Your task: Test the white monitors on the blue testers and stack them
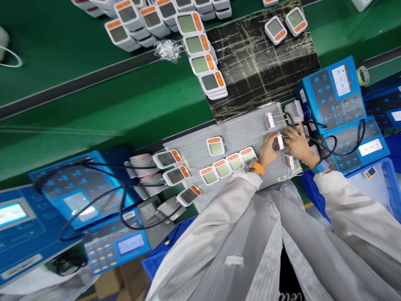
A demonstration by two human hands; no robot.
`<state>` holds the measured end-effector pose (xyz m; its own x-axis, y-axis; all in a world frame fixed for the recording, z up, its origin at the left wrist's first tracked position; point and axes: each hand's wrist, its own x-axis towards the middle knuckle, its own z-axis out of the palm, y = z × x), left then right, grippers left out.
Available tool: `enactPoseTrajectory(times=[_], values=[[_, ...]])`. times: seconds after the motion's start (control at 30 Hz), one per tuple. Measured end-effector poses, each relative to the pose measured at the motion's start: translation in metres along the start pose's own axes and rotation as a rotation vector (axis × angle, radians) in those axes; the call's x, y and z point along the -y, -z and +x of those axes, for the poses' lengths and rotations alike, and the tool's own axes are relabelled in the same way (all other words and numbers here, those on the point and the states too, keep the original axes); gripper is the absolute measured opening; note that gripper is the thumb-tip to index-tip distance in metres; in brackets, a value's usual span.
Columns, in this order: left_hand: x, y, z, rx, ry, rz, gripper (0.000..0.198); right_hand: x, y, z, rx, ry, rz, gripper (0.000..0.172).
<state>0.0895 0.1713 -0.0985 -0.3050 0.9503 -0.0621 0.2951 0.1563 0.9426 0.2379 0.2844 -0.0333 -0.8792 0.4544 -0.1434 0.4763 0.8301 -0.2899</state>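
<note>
My left hand (269,149), with an orange watch band at the wrist, grips a small white digital blood pressure monitor (280,142) turned on edge. Close against its right side, my right hand (299,144) has its fingers bent towards the monitor; what lies between the fingertips is hidden. A second monitor (270,120) stands on edge above my hands, joined by thin tubes to a white cuff cylinder (294,111). Another monitor (289,161) sits just below my right hand. Left of my hands, several monitors (222,168) lie in a slanting row on the grey mat (241,142), with a single monitor (215,146) above them.
Blue testers (333,94) with black hoses stand at the right, more blue testers (84,192) at the left. Monitors (173,159) sit by cuff cylinders at the mat's left end. Stacked monitors (211,81) border a black board (260,62). A blue bin (390,184) is at lower right.
</note>
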Motion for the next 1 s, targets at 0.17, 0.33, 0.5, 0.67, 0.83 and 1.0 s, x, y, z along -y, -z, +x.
enactPoseTrajectory(times=[0.17, 0.33, 0.5, 0.67, 0.83, 1.0], values=[[-0.005, -0.001, 0.002, 0.02, -0.06, 0.114, 0.069, 0.031, 0.01, -0.052, -0.156, -0.336, 0.026, 0.032], [-0.008, 0.0, -0.038, 0.024, 0.003, 0.134, 0.057, 0.054, -0.014, -0.095, -0.055, -0.608, 0.339, 0.051], [-0.016, -0.017, -0.069, 0.305, 0.003, 0.094, 0.077, 0.039, -0.025, -0.104, -0.07, -0.861, 0.813, 0.058], [-0.017, -0.028, -0.061, 0.257, 0.004, -0.112, 0.07, 0.024, -0.015, -0.114, -0.162, -0.977, 0.999, 0.057], [-0.015, -0.033, -0.059, 0.237, -0.019, -0.216, 0.074, 0.022, -0.017, -0.121, -0.176, -0.766, 0.785, 0.042], [-0.018, -0.037, -0.057, 0.217, -0.056, -0.214, 0.072, 0.014, -0.031, -0.114, -0.032, -0.743, 0.408, 0.021]])
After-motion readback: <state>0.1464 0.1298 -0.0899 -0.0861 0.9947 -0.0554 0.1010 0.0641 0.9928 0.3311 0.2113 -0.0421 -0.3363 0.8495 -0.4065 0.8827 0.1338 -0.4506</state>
